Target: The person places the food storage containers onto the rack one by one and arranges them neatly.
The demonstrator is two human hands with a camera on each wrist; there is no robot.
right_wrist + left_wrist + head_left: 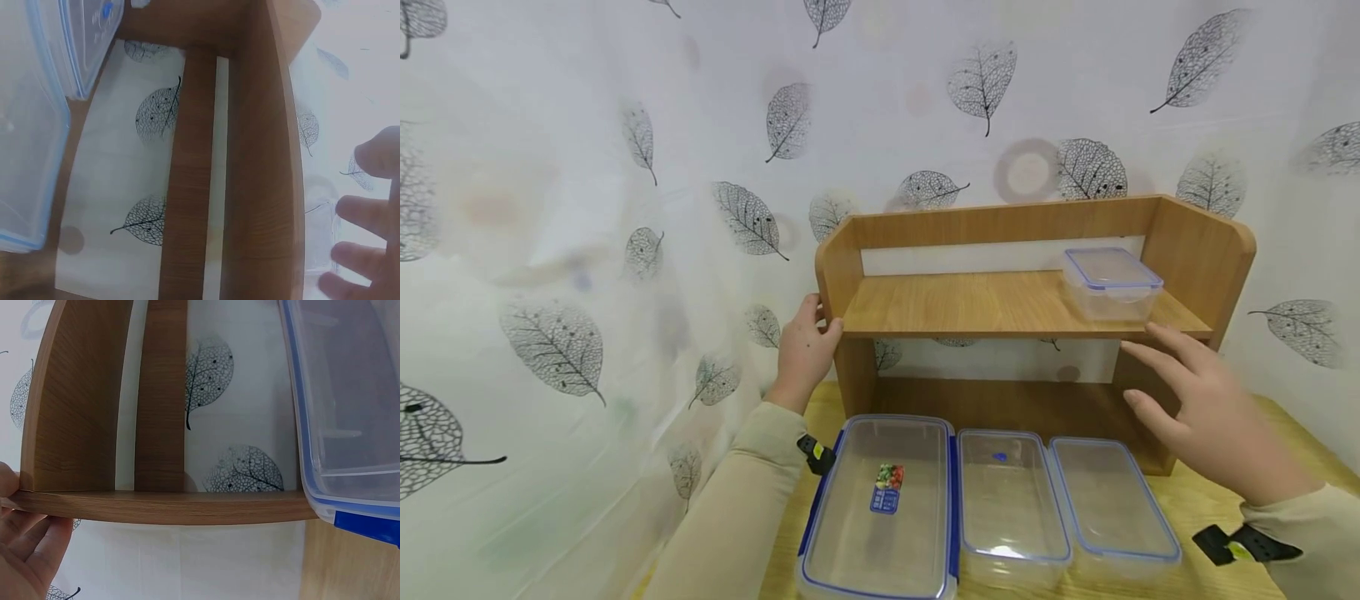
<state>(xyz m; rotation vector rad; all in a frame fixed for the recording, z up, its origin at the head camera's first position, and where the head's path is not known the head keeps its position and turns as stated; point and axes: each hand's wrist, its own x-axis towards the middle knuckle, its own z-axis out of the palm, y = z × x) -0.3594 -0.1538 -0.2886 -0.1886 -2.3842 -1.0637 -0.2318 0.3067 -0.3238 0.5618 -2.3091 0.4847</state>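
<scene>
A two-tier wooden shelf stands against the wall. My left hand holds the shelf's left side panel, with the thumb on one face and the fingers on the other, as the left wrist view shows. On the upper board, toward the right end, sits a small clear food container with a blue-edged lid. Just below and in front of it is my right hand, fingers spread and holding nothing. In the right wrist view its fingers appear beyond the shelf board, near the faint outline of the small container.
Before the shelf on the wooden table stand a large lidded container with blue clips and a label, a medium container and another similar container. Leaf-patterned covering lines the wall behind and at left.
</scene>
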